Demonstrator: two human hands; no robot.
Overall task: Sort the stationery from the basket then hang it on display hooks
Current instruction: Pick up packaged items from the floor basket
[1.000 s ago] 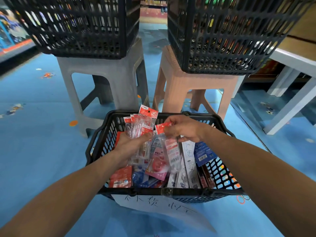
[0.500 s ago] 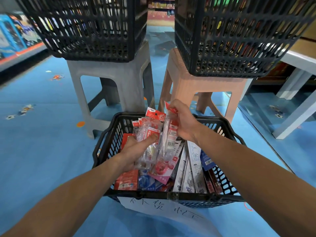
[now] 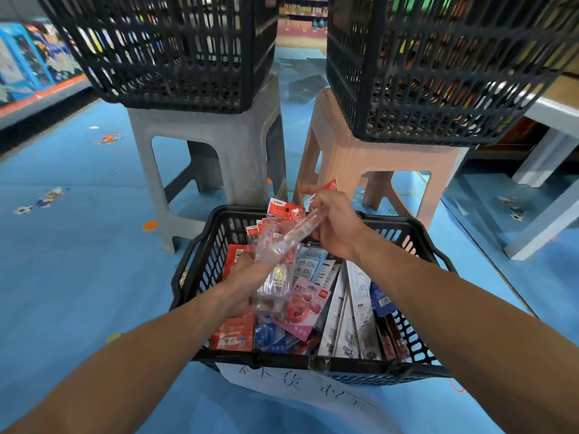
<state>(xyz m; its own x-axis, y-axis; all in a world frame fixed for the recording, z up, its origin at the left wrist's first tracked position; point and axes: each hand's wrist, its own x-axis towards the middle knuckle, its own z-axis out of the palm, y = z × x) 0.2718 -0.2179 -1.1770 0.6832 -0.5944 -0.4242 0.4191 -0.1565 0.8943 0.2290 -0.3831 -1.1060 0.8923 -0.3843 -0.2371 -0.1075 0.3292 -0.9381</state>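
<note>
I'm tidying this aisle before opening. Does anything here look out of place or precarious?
Yes. The right crate sits on the pink stool but juts well past its seat to the right; the left crate overhangs the grey stool to the left. Both look top-heavy, so they might tip.

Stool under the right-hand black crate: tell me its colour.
Pale salmon pink. The stool shows best in the head view, beside a grey stool.
</note>
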